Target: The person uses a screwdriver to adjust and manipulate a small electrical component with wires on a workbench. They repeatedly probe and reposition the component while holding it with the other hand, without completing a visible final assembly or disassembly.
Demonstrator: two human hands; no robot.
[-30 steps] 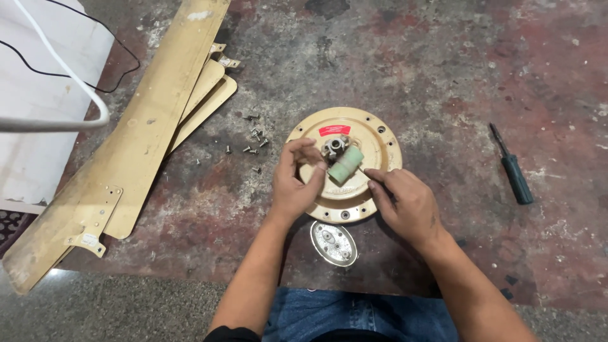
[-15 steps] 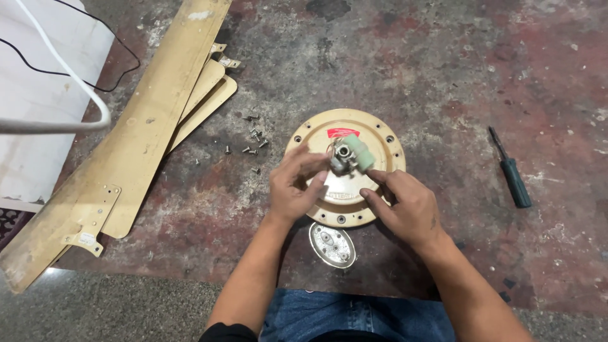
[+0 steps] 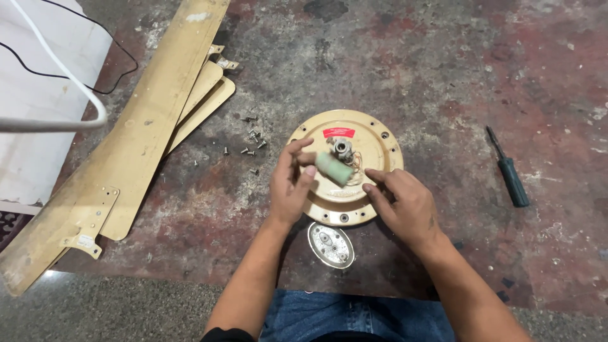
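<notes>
A round beige fan motor housing [image 3: 377, 138] lies on the worn floor, with a metal shaft hub [image 3: 342, 147] at its centre and a red sticker above it. My left hand [image 3: 290, 183] pinches a small pale green cylinder [image 3: 334, 168] over the housing, just below the hub; thin wires run beside it. My right hand [image 3: 403, 204] rests on the housing's lower right rim, fingers spread and pointing toward the green cylinder, holding nothing that I can see.
Three long beige fan blades [image 3: 126, 158] lie stacked at the left. Several loose screws [image 3: 251, 144] are scattered left of the housing. An oval metal cap [image 3: 330, 244] sits near my knees. A dark-handled screwdriver [image 3: 509, 170] lies at the right. White cloth and cables [image 3: 44, 95] fill the far left.
The green cylinder has come from the right side of the hub down to just below it, gripped by my left hand. My right hand has drawn back to the rim.
</notes>
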